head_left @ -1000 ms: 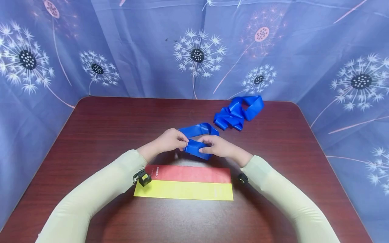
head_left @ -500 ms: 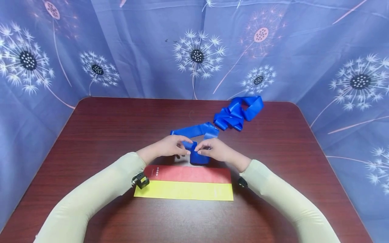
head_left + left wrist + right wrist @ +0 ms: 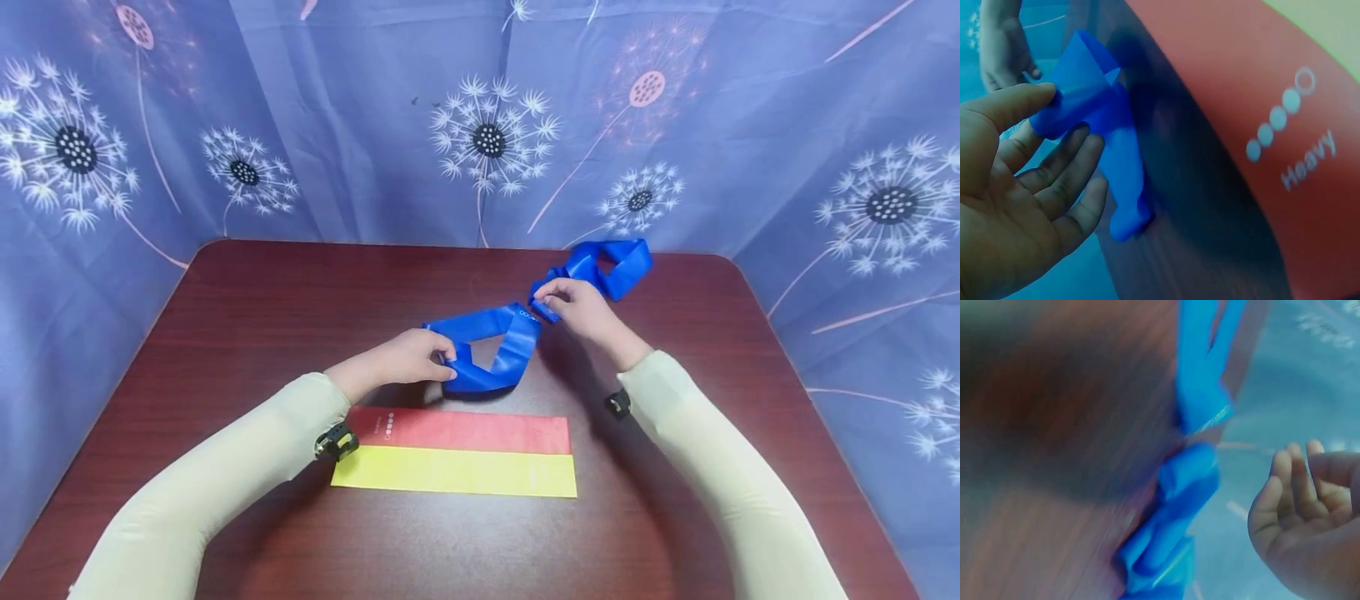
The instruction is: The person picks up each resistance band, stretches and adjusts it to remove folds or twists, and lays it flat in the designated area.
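Note:
Between thumb and fingers, my left hand [image 3: 401,358] pinches the left end of a blue resistance band [image 3: 480,325], a loop standing mid-table. The left wrist view shows the thumb and index finger gripping a fold of the band [image 3: 1119,137]. Farther back on the right, a second blue band [image 3: 630,268] lies in a crumpled heap. My right hand [image 3: 588,315] hovers by that heap and hides part of it. In the right wrist view the right hand [image 3: 1307,531] has loosely bent fingers, holds nothing and is apart from the heap [image 3: 1172,519].
A flat red band [image 3: 472,429] lies nearer me, with a yellow band [image 3: 465,472] along its front edge. The red one reads "Heavy" in the left wrist view. Flowered blue cloth [image 3: 375,125] hangs behind and beside the dark wooden table [image 3: 300,287].
My right hand has let go of the nearer blue band and moved back and right to the heap. The left hand now pinches the band's left end; its loop has opened wider.

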The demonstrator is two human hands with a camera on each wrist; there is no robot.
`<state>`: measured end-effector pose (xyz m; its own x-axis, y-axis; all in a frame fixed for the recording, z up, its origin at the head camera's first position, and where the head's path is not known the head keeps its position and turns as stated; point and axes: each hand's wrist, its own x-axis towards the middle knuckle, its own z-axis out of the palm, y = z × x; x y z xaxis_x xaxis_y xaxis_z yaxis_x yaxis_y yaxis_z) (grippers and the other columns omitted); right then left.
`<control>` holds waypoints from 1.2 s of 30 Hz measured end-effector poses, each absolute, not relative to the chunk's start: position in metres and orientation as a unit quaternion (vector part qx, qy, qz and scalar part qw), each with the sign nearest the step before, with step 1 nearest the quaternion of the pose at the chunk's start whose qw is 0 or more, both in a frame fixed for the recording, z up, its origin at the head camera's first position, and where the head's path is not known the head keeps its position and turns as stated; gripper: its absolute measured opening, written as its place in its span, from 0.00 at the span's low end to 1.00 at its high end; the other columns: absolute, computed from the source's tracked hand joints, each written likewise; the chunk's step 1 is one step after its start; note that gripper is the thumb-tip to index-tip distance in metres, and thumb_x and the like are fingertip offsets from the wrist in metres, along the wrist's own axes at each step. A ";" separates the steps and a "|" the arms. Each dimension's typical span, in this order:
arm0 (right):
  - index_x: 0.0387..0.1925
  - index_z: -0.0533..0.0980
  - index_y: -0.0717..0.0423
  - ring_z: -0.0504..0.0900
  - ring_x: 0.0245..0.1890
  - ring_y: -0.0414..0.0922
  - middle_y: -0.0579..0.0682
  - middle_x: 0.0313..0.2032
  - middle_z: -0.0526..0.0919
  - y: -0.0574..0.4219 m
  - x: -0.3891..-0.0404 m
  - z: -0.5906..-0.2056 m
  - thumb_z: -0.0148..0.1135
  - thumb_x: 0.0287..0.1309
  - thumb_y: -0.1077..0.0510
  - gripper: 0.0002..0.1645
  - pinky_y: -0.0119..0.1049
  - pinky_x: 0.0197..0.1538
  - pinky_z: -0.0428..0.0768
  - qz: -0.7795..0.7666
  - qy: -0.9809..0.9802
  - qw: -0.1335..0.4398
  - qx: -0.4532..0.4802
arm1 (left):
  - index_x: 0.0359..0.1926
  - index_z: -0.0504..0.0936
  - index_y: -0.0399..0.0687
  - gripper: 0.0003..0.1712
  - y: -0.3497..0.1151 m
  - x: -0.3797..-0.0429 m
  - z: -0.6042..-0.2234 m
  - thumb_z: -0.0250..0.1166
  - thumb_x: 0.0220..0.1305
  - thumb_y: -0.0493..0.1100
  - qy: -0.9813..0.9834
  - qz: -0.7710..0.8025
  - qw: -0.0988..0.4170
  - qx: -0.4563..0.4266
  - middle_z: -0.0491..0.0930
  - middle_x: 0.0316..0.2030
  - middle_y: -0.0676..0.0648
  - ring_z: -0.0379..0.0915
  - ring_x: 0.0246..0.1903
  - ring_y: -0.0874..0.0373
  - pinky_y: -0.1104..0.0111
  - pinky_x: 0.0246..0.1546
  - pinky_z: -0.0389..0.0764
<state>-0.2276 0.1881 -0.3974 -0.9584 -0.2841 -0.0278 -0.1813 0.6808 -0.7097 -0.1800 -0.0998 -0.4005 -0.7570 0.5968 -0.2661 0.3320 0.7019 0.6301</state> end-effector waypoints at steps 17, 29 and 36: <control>0.36 0.81 0.64 0.78 0.46 0.56 0.57 0.36 0.83 0.195 -0.266 -0.400 0.64 0.67 0.60 0.09 0.51 0.60 0.77 -0.177 0.936 0.148 -0.266 | 0.41 0.86 0.40 0.09 -0.157 -0.188 -0.387 0.70 0.64 0.41 0.904 0.291 0.192 0.249 0.85 0.33 0.44 0.75 0.36 0.55 0.66 0.39 0.77; 0.26 0.73 0.51 0.72 0.29 0.39 0.42 0.26 0.77 0.221 -0.237 -0.384 0.58 0.68 0.60 0.12 0.35 0.33 0.68 -0.487 0.798 0.295 -0.198 | 0.49 0.77 0.32 0.15 -0.199 -0.207 -0.378 0.61 0.72 0.42 0.840 0.459 0.270 0.102 0.80 0.33 0.54 0.79 0.41 0.59 0.56 0.55 0.83; 0.31 0.74 0.61 0.63 0.21 0.39 0.41 0.18 0.63 0.221 -0.225 -0.384 0.56 0.74 0.55 0.15 0.32 0.29 0.65 -0.388 0.844 0.314 -0.197 | 0.45 0.78 0.35 0.11 -0.201 -0.216 -0.379 0.62 0.70 0.41 0.859 0.441 0.245 0.082 0.80 0.31 0.54 0.78 0.36 0.61 0.67 0.45 0.84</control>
